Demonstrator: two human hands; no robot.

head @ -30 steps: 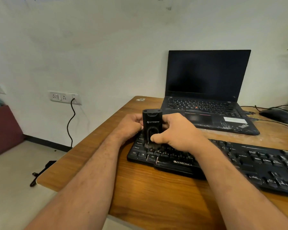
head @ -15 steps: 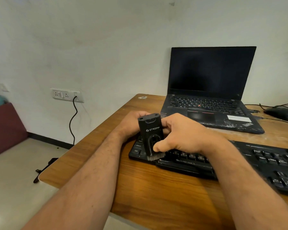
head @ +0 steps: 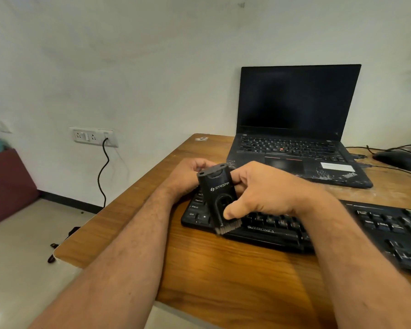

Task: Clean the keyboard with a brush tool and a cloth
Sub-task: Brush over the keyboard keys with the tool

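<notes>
A black keyboard (head: 370, 226) lies across the near part of the wooden desk (head: 223, 276). My right hand (head: 261, 191) grips a black brush tool (head: 217, 193), tilted, with its short bristles down at the keyboard's front left edge. My left hand (head: 188, 176) curls around the keyboard's far left corner and holds it. No cloth is in sight.
An open black laptop (head: 294, 129) with a dark screen stands behind the keyboard. A black mouse (head: 399, 160) and cables lie at the far right. The desk's left edge drops to the floor, where a wall socket (head: 93, 136) has a black cord plugged in.
The brush has swept from the left keys toward me to the keyboard's front edge and now tilts more. My left hand has stayed on the corner.
</notes>
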